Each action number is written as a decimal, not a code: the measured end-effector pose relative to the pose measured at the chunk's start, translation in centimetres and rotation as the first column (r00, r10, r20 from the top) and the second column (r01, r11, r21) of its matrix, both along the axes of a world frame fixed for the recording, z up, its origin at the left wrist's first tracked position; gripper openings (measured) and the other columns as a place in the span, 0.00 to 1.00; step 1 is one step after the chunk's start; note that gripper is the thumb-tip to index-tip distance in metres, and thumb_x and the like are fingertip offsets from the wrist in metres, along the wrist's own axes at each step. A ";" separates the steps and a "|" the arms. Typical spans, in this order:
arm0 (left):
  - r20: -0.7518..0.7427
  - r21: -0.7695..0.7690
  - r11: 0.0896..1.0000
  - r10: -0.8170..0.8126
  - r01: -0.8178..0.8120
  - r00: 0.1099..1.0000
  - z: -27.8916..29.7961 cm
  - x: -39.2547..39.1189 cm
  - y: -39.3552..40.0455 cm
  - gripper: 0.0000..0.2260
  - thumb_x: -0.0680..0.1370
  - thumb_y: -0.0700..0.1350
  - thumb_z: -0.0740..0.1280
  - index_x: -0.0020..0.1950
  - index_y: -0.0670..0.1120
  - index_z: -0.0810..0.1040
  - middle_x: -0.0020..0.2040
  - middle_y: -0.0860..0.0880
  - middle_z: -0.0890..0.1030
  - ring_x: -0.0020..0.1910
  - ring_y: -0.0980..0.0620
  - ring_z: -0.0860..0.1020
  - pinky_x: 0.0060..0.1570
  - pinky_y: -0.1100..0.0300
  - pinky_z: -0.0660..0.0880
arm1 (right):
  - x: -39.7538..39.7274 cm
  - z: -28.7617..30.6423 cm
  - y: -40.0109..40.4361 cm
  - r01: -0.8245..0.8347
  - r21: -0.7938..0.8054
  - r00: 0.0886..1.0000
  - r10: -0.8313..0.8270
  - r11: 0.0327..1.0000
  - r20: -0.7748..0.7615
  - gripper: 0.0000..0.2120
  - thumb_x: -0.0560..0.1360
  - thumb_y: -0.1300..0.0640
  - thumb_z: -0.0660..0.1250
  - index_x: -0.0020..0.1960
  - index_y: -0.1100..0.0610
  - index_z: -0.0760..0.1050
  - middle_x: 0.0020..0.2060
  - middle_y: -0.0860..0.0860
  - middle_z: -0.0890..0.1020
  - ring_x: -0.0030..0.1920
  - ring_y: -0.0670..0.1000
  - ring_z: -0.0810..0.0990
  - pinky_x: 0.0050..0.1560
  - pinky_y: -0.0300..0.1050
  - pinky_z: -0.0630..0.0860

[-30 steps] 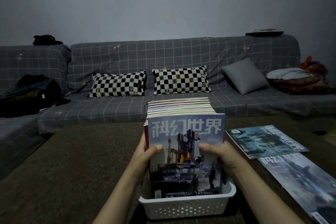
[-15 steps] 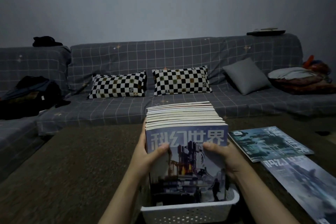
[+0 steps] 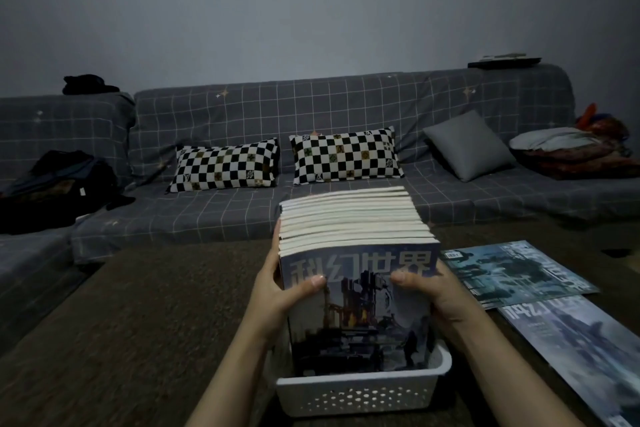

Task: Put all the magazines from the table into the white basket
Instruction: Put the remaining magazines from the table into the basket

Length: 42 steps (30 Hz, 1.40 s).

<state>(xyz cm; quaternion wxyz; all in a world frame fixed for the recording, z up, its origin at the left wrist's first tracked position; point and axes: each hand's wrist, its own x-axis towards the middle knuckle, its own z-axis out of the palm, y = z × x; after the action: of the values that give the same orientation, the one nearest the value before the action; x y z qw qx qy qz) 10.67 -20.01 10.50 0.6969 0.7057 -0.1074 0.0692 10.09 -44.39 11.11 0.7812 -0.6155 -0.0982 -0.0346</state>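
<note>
At the near edge of the surface (image 3: pixel 145 322) | left hand (image 3: pixel 277 291) and right hand (image 3: pixel 446 298), fingers clamped on upright stack of magazines (image 3: pixel 356 291) in white basket (image 3: pixel 360 392) | two magazines (image 3: pixel 512 270) lie flat just right, not yet packed | risk: tall stack tips or fans if released; basket looks too full for the rest

The basket (image 3: pixel 363 395) at the bottom centre is white with rows of small holes. The front magazine (image 3: pixel 360 315) in it is blue-grey with pale lettering. Two magazines (image 3: pixel 519 274) at lower right have teal-grey covers. The table (image 3: pixel 138 322) is mottled brown. The sofa (image 3: pixel 311 107) across the middle is dark grey with a thin white grid; two pillows (image 3: pixel 225 166) are black-and-white checked, a third cushion (image 3: pixel 467 146) plain grey.
</note>
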 end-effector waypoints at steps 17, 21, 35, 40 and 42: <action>-0.178 -0.164 0.982 -0.124 0.095 0.976 -0.8 1.6 -0.8 0.55 0.50 0.65 0.79 0.71 0.46 0.66 0.61 0.39 0.78 0.54 0.41 0.81 0.48 0.49 0.80 | 0.9 -0.5 0.5 0.057 -0.048 0.990 -0.063 0.997 -0.127 0.22 0.54 0.55 0.81 0.45 0.53 0.77 0.37 0.48 0.84 0.42 0.51 0.81 0.42 0.43 0.75; -0.172 -0.134 0.987 -0.112 0.089 0.979 -1.3 1.6 -0.8 0.52 0.52 0.67 0.78 0.71 0.48 0.66 0.61 0.41 0.79 0.54 0.44 0.82 0.45 0.53 0.80 | 0.9 -0.8 0.2 0.025 -0.086 0.986 -0.038 0.996 -0.160 0.32 0.47 0.43 0.81 0.49 0.52 0.79 0.45 0.51 0.85 0.48 0.54 0.83 0.51 0.50 0.77; -0.108 -0.062 0.989 0.128 -0.135 0.986 -0.5 -1.9 -1.6 0.47 0.60 0.69 0.73 0.74 0.62 0.57 0.73 0.48 0.67 0.68 0.45 0.72 0.61 0.42 0.74 | -2.4 -0.3 1.1 0.190 -0.150 0.969 -0.210 0.970 -0.128 0.38 0.57 0.40 0.72 0.65 0.51 0.70 0.54 0.51 0.80 0.51 0.50 0.80 0.49 0.47 0.77; -0.036 0.017 0.960 0.278 -0.278 0.960 0.1 -5.2 -2.6 0.40 0.73 0.56 0.69 0.77 0.56 0.48 0.75 0.53 0.58 0.70 0.50 0.65 0.66 0.50 0.68 | -4.5 0.0 1.7 0.258 -0.169 0.958 -0.275 0.951 -0.086 0.41 0.63 0.40 0.72 0.72 0.50 0.62 0.62 0.49 0.75 0.56 0.48 0.76 0.55 0.47 0.74; 0.071 0.074 0.923 0.374 -0.379 0.925 -0.3 -6.5 -3.2 0.37 0.73 0.56 0.68 0.77 0.54 0.53 0.76 0.51 0.55 0.72 0.49 0.62 0.65 0.48 0.69 | -5.4 -0.1 1.8 0.305 -0.179 0.946 -0.319 0.936 -0.058 0.37 0.69 0.45 0.70 0.74 0.50 0.59 0.66 0.49 0.71 0.60 0.49 0.72 0.57 0.46 0.71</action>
<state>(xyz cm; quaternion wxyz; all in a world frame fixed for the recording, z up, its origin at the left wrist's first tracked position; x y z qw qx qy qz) 4.18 -23.17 10.17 0.6361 0.7406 0.0079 0.2166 4.68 -42.59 10.96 0.7149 -0.6876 0.0321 -0.1231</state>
